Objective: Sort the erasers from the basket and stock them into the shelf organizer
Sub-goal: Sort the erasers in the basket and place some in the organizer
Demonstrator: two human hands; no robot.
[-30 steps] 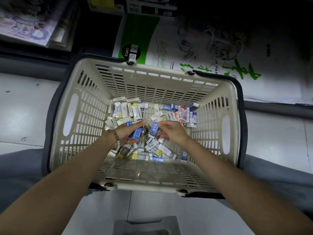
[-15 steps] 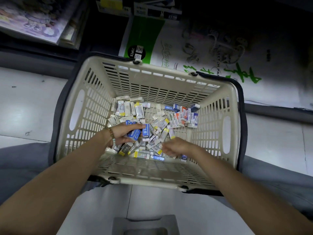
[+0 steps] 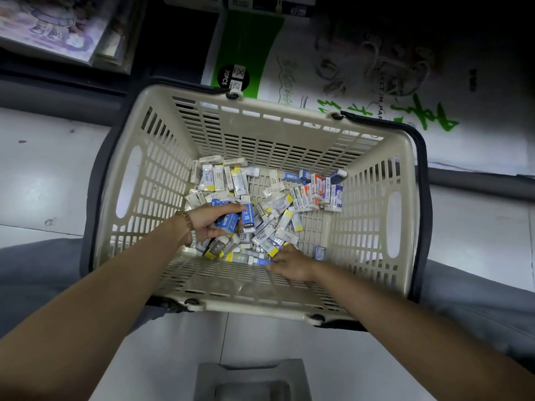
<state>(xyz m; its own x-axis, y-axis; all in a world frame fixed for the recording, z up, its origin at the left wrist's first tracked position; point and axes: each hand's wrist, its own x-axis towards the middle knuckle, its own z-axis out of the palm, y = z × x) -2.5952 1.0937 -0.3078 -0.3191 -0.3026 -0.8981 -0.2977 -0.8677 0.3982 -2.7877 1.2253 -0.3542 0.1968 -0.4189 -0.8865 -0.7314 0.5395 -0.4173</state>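
Reaching down into the one beige basket (image 3: 162, 180), both forearms slant inward. The left hand (image 3: 212, 224), a bead bracelet (image 3: 189, 227) at its wrist, curls round at least two blue erasers (image 3: 230, 220). The right hand (image 3: 293, 264) lies low by the near wall, fingertips on a blue-sleeved eraser (image 3: 265, 263); whether it grips, I cannot tell. Dozens of loose erasers (image 3: 278, 204) cover the basket floor, too many to count.

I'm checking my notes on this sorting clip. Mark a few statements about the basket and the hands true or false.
1. The left hand holds blue erasers. True.
2. The basket is empty. False: many erasers lie on its floor.
3. The right hand is outside the basket. False: it reaches inside, near the front wall.
4. A bead bracelet sits on the left wrist. True.
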